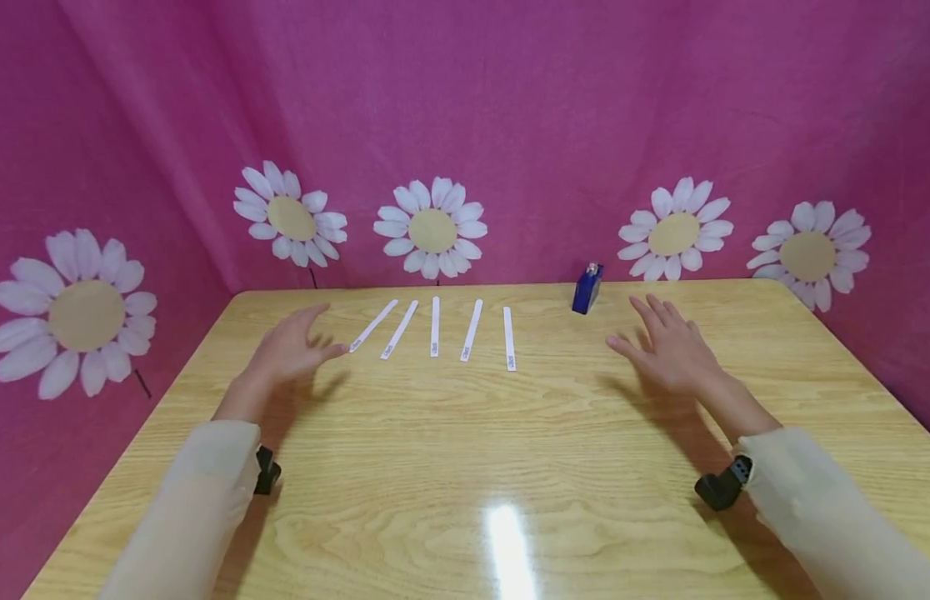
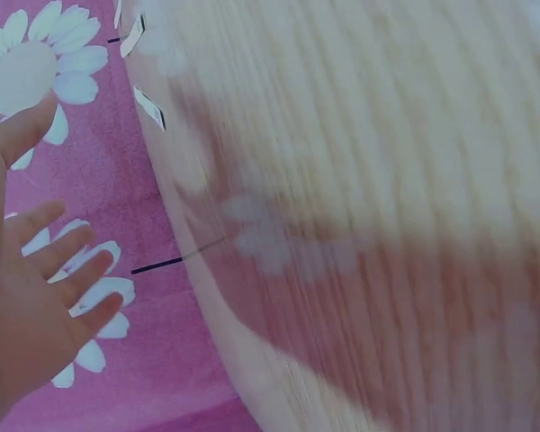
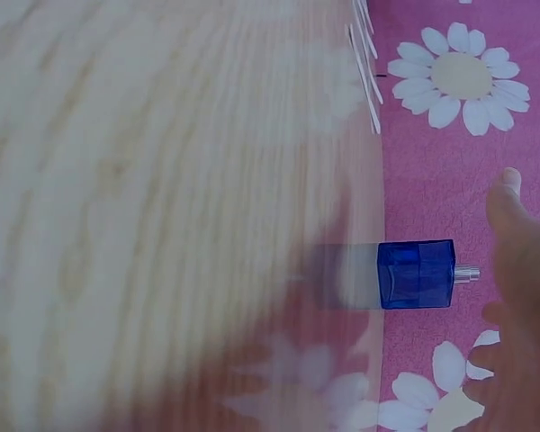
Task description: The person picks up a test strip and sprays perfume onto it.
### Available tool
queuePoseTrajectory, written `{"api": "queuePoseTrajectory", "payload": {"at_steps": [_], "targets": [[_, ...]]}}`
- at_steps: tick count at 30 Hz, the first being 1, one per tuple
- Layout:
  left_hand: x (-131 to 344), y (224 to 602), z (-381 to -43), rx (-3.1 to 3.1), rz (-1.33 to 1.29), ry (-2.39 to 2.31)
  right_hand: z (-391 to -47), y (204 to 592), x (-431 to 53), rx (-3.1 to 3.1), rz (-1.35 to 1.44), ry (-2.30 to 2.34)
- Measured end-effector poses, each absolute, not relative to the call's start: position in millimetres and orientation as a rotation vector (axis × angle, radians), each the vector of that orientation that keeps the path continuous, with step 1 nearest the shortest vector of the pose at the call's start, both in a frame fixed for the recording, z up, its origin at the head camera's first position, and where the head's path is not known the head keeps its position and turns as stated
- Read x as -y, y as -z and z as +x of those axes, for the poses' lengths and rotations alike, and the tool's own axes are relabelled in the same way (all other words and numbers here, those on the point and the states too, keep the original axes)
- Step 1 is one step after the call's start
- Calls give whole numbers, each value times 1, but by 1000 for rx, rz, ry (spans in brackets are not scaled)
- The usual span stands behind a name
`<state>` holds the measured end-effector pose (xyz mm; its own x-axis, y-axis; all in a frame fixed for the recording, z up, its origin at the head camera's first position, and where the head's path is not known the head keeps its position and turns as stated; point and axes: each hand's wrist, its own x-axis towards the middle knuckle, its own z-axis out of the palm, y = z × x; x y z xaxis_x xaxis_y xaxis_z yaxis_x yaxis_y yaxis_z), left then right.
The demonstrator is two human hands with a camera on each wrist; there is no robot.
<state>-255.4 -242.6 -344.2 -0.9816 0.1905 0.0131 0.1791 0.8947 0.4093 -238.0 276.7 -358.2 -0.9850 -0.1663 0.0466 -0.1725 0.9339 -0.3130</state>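
Note:
Several white paper strips (image 1: 435, 327), each with small dark print at its near end, lie fanned out on the table. To their right stands a blue glass perfume bottle (image 1: 587, 289) with a silver spray top; the right wrist view shows the bottle (image 3: 417, 274) from the side. My left hand (image 1: 291, 346) hovers left of the strips, thumb near the leftmost one, fingers spread and holding nothing. Over the table right of the bottle is my right hand (image 1: 671, 348), its fingers loosely extended with nothing in them.
The wooden table (image 1: 435, 450) ends at a magenta curtain (image 1: 510, 125) printed with white daisies, which also runs along the left side. Light glares off the tabletop near its front. Both sleeved wrists carry black devices (image 1: 723, 483).

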Motion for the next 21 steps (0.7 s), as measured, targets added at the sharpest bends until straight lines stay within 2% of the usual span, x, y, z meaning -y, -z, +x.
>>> {"api": "queuePoseTrajectory", "payload": {"at_steps": [9,21], "targets": [[237,350,-267,-2889,316,-998,-244,360,-271,3029,283,-536],[228,369,-283,-2697,203,-1332,-251,362,-267,3017,290,-586]]}}
